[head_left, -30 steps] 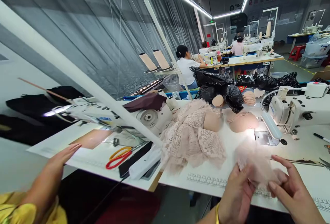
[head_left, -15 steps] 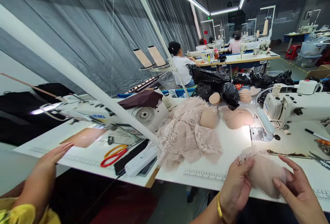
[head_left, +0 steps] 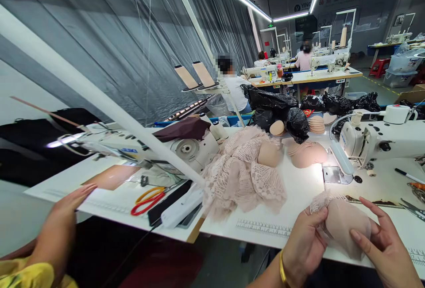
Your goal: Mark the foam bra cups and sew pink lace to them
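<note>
At the lower right, over the table's front edge, I hold a beige bra cup point(head_left: 347, 226) with sheer fabric and a lace edge. My left hand point(head_left: 307, 239), with a gold bangle at the wrist, pinches its lace side between thumb and fingers. On the other side, my right hand point(head_left: 385, 239) has its thumb on the cup's face and fingers behind it; the index finger sticks up. A heap of beige lace pieces point(head_left: 244, 168) lies to the left. Behind the hands, a stack of cups point(head_left: 308, 153) rests near the lit needle plate of a sewing machine point(head_left: 372, 140).
At the left, a co-worker's hand point(head_left: 68, 208) rests by a brown sheet point(head_left: 109, 176) at another machine. Red-and-orange scissors point(head_left: 148, 201) lie there. Black bags point(head_left: 270, 97) line the table's back. Dark scissors point(head_left: 413, 208) and a pen point(head_left: 408, 175) lie at the right.
The bra cup has turned slightly in my hands, and its smooth face shows rounder. Both hands keep their hold. The whole view has shifted a little.
</note>
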Motion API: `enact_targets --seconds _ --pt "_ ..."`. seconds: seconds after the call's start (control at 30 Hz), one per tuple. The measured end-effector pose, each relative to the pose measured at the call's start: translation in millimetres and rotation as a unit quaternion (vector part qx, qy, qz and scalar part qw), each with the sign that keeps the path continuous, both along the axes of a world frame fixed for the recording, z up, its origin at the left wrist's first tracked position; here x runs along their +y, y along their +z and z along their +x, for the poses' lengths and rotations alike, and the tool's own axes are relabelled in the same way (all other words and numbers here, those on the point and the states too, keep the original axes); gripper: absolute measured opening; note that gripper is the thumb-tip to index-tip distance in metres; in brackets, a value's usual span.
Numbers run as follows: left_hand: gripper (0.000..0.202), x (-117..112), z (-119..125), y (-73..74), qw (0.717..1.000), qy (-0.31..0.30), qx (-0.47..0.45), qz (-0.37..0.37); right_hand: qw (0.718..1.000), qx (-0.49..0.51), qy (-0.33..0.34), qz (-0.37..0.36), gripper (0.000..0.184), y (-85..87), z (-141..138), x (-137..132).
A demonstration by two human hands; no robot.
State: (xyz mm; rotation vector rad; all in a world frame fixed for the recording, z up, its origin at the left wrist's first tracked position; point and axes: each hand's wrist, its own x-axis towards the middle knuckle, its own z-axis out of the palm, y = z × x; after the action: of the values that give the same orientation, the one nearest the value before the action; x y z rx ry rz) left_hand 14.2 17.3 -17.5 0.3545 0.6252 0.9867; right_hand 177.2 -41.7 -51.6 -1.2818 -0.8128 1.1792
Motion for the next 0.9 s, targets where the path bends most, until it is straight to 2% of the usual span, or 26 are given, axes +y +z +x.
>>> enact_targets --seconds 0.1,0.23,0.33,0.4,0.43,0.47,0.5,0.57,0.6,0.63,0.67,0.7,0.77,0.83,0.9 --pt "0.036 4.4 2.4 4.0 0.999 -0.034 -0.02 -0.018 1.0 0.0 -0.012 0.004 0.098 3.4 -1.1 1.8" --pt "0.049 9.8 10.4 14.3 0.996 -0.072 0.01 0.046 0.999 -0.031 0.005 0.02 0.093 2.4 -0.3 1.3" --pt "0.058 15.7 7.4 24.5 0.989 -0.108 0.038 0.093 0.997 -0.068 0.023 0.038 0.09 -6.7 10.9 0.2" --pt "0.057 24.0 -2.5 31.5 0.972 -0.161 0.074 0.156 0.989 -0.12 0.046 0.069 0.089 -14.6 27.0 4.8" --pt "0.053 30.5 -8.6 34.1 0.949 -0.204 0.105 0.216 0.978 -0.17 0.063 0.099 0.086 -17.6 37.0 10.2" --pt "0.046 38.7 -14.2 35.6 0.911 -0.247 0.141 0.299 0.958 -0.236 0.083 0.142 0.081 -19.2 47.4 18.2" --pt "0.036 48.6 -18.7 35.8 0.853 -0.282 0.182 0.4 0.924 -0.311 0.109 0.194 0.071 -18.9 57.5 28.6" --pt "0.016 72.0 -21.6 31.9 0.695 -0.306 0.265 0.594 0.818 -0.454 0.164 0.314 0.045 -12.9 73.5 54.7" --pt "0.011 84.4 -19.9 28.4 0.617 -0.302 0.298 0.663 0.763 -0.502 0.209 0.349 0.035 -8.1 78.4 68.8" --pt "0.012 96.4 -16.8 24.3 0.552 -0.299 0.328 0.706 0.719 -0.542 0.228 0.371 0.031 -3.2 81.4 82.3" --pt "0.014 107.4 -12.8 20.2 0.501 -0.301 0.355 0.729 0.691 -0.57 0.243 0.373 0.03 1.0 82.6 94.2" --pt "0.015 117.1 -8.8 16.5 0.463 -0.313 0.375 0.74 0.676 -0.586 0.25 0.371 0.031 3.8 82.7 104.0" --pt "0.016 131.3 -2.9 11.2 0.41 -0.334 0.4 0.749 0.673 -0.6 0.244 0.357 0.033 4.0 82.1 115.8" --pt "0.016 138.9 -1.3 8.3 0.38 -0.337 0.414 0.755 0.68 -0.601 0.233 0.349 0.041 -1.7 83.1 119.1" --pt "0.016 141.7 -2.8 6.2 0.371 -0.333 0.418 0.76 0.683 -0.601 0.227 0.347 0.048 -9.0 85.9 117.8"
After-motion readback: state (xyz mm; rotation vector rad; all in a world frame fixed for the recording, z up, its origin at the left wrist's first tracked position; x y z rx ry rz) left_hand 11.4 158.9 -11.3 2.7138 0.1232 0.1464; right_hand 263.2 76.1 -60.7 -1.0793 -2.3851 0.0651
